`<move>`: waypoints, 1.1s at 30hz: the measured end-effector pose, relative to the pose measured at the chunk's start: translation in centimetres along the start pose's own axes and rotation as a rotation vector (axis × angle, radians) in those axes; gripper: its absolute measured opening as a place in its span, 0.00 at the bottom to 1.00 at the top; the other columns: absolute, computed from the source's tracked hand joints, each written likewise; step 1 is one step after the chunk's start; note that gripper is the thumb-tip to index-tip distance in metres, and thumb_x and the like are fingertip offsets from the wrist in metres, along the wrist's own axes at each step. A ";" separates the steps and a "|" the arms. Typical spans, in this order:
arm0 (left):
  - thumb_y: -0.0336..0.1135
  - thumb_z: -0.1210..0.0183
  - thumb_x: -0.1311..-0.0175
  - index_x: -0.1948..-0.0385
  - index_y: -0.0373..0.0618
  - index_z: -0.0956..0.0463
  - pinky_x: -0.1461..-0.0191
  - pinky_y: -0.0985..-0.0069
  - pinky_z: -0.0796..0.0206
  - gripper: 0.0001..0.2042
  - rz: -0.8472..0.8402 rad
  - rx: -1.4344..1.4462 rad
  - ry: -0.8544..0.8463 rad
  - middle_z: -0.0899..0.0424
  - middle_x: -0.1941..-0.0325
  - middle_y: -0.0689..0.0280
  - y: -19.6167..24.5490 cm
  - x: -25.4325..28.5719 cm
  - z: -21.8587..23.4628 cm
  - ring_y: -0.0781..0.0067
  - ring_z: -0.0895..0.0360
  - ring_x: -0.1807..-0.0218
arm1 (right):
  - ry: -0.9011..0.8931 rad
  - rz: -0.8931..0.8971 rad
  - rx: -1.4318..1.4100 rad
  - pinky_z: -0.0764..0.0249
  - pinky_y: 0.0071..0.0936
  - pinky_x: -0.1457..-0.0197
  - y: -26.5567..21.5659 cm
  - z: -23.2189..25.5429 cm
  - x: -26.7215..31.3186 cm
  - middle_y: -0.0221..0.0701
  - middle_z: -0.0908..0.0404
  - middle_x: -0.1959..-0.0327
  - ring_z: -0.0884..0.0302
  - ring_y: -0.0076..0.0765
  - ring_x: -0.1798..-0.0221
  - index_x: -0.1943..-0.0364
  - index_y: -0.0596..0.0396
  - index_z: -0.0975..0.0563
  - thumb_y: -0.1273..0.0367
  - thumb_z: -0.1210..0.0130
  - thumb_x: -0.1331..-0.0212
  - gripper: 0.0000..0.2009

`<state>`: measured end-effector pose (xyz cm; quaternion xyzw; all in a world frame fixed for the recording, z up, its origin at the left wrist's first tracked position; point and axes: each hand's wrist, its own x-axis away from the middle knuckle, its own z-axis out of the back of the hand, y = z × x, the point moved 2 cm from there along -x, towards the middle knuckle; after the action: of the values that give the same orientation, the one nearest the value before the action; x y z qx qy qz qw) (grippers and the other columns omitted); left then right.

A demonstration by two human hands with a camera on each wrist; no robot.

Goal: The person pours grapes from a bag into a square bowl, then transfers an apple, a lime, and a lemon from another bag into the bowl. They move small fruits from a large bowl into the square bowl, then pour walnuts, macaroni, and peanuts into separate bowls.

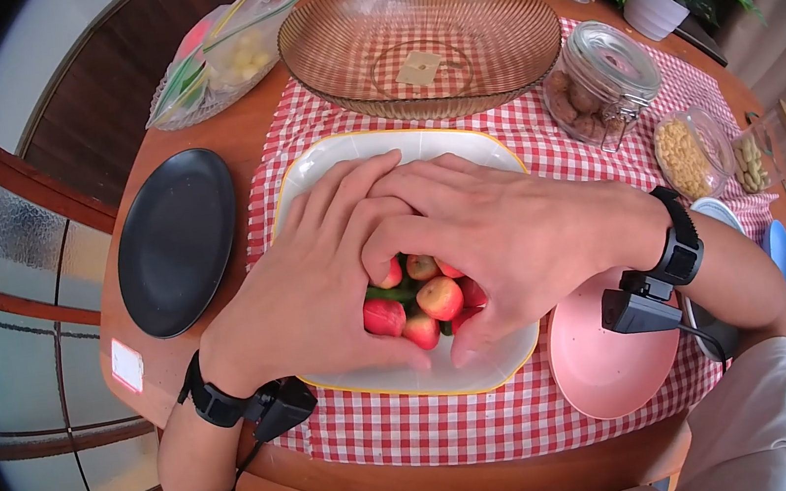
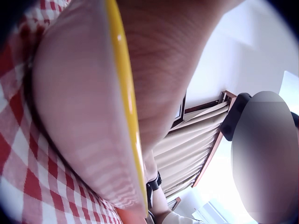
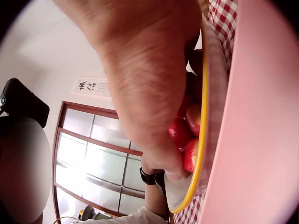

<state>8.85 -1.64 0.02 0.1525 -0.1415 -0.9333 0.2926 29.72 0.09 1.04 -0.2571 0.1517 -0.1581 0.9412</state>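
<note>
A white dish with a yellow rim [image 1: 431, 385] stands on the checked cloth, holding a heap of small red and yellow apples [image 1: 440, 299] with something dark green among them. My left hand [image 1: 312, 271] curves round the heap from the left. From the right, my right hand [image 1: 500, 231] curves round it too. The fingers overlap at the far side and the thumbs come close together at the near side, framing the heap. In the right wrist view, the right thumb lies right beside red apples [image 3: 180, 133]. Part of the heap is hidden under both hands.
A black plate [image 1: 178, 242] lies left and a pink plate [image 1: 616, 355] right of the dish. Behind stand a large ribbed amber bowl [image 1: 420, 33], a bag of pale food [image 1: 234, 53], a glass jar of brown balls [image 1: 596, 90] and a tub of yellow bits [image 1: 684, 157].
</note>
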 end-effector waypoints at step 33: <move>0.45 0.22 0.55 0.45 0.43 0.27 0.55 0.62 0.31 0.34 -0.065 0.305 0.109 0.30 0.56 0.57 -0.7 -0.1 0.8 0.51 0.26 0.58 | 0.212 0.043 0.046 0.23 0.42 0.56 1.0 -0.4 0.0 0.32 0.25 0.57 0.20 0.46 0.57 0.54 0.48 0.21 0.60 0.35 0.42 0.15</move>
<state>8.25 -0.94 0.55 0.2501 -0.2604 -0.9003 0.2429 29.80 0.73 0.16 -0.2138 0.2521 -0.1676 0.9288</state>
